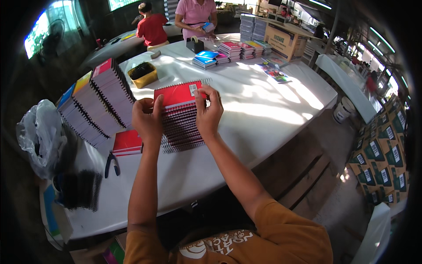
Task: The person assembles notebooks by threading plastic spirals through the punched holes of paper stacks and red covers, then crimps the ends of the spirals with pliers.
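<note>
Head view: hands point(148, 119) point(209, 113) hold red notebook point(176, 94) between them.

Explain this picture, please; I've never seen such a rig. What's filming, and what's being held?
There is no machine: a person works bare-handed, wearing a camera on the head. It looks down through a very wide lens, so straight edges bend. The left hand and right hand grip a red notebook near its sides, with rows of coils below it. On the white table are tall notebook stacks and pliers on the left, plus a yellow tub. A person in pink stands across.
</note>
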A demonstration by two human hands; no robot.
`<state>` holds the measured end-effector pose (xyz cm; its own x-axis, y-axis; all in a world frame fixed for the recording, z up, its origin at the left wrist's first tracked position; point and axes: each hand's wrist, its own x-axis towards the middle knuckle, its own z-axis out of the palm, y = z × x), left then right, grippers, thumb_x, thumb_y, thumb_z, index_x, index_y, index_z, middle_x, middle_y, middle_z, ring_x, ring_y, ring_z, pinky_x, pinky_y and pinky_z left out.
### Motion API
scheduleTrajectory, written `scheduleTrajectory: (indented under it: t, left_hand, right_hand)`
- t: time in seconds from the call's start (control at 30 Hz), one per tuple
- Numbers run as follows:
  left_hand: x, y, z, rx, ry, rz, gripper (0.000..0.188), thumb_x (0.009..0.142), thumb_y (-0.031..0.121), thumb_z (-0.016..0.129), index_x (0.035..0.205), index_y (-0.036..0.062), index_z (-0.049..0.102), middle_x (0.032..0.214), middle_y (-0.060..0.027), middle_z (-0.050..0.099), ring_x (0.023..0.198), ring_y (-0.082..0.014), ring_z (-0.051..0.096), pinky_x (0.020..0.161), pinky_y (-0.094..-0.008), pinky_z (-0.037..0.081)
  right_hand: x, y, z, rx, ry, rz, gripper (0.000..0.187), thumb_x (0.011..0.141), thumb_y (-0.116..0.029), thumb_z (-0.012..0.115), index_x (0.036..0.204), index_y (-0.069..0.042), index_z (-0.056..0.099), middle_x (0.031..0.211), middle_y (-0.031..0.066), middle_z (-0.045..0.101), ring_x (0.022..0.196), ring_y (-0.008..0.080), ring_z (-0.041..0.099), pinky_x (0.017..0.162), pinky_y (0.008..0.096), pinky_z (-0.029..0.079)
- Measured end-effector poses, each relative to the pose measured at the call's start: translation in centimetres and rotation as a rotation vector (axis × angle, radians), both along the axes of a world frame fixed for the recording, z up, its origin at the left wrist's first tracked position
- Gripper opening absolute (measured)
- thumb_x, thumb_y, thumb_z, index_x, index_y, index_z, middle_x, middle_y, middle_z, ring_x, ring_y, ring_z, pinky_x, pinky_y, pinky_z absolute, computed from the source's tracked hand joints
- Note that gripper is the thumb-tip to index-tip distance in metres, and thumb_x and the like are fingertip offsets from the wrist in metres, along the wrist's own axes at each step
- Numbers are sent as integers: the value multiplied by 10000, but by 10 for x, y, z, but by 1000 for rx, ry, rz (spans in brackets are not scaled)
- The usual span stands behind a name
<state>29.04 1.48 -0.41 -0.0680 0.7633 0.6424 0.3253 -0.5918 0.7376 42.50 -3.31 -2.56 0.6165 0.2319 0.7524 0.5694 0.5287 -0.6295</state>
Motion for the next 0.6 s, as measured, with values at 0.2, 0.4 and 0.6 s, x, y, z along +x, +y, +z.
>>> scheduleTrajectory:
  t: [0.2,0.4,0.6]
  left_hand:
    - [-91,14,-4,-32,173,-63,308,783,24,559,1085,-34,552,1042,-158,601,985,-240,586,842,-328,454]
    - [-170,21,-105,91,1043,111,470,759,108,568,1224,63,513,1246,-130,522,1163,-283,463,988,-421,358]
    - [-165,-21,-92,184,813,220,234,825,100,567,1051,78,625,883,-91,657,810,-272,604,771,-375,454]
  right_hand:
    - [-2,-25,-8,100,-173,-159,195,842,-103,590,1003,-8,535,968,109,559,970,276,479,845,383,373]
    - [-82,-44,-55,-74,-497,523,273,809,-88,576,1075,-46,529,1004,96,600,915,257,548,812,367,398]
    - [-127,-2,-107,-236,-886,739,775,640,-101,677,1334,-31,340,1387,184,326,1314,358,269,1074,437,237]
